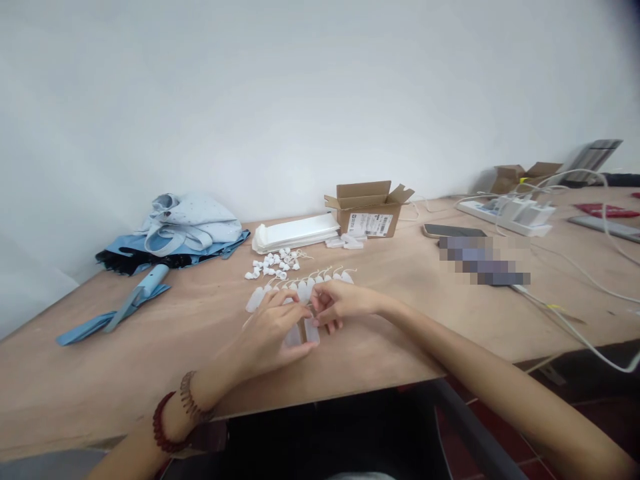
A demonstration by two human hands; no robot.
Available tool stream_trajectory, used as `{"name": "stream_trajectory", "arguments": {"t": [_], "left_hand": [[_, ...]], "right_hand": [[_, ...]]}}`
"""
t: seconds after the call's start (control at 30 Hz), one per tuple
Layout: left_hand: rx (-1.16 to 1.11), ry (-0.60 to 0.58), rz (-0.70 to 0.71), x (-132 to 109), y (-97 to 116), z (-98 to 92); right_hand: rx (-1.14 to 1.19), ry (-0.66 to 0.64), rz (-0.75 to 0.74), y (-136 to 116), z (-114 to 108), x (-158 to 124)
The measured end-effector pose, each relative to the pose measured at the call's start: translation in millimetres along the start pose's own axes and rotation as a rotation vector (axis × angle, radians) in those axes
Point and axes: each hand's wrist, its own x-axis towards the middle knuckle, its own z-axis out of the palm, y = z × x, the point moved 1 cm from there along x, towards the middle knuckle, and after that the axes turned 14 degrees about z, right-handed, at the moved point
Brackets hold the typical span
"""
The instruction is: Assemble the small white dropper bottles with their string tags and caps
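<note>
My left hand (273, 327) curls over two small frosted, translucent bottles (312, 331), thumb at their near end and fingertips at the far end. My right hand (333, 303) has its fingers pinched together at the far end of the right one. What lies in that pinch is too small and covered to make out. Just beyond both hands runs a row of similar frosted bottles (303, 291) with thin cream cords at their far ends, partly hidden by my fingers. Behind the row lies a loose heap of small white caps (273, 265), some with cords.
Farther back are a stack of white packets (297, 231), more frosted bottles (353, 241) and an open cardboard box (367, 217). To the left lie a folded blue umbrella (145, 287) and a pale cloth bag (195, 223). A phone (453, 231), power strip (515, 215) and white cables occupy the right.
</note>
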Motion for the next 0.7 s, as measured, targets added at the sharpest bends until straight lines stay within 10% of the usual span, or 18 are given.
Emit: {"name": "stream_trajectory", "arguments": {"t": [0.7], "left_hand": [[-0.044, -0.089, 0.014, -6, -8, 6.1]], "right_hand": [[-0.043, -0.042, -0.016, 7, 1, 11]]}}
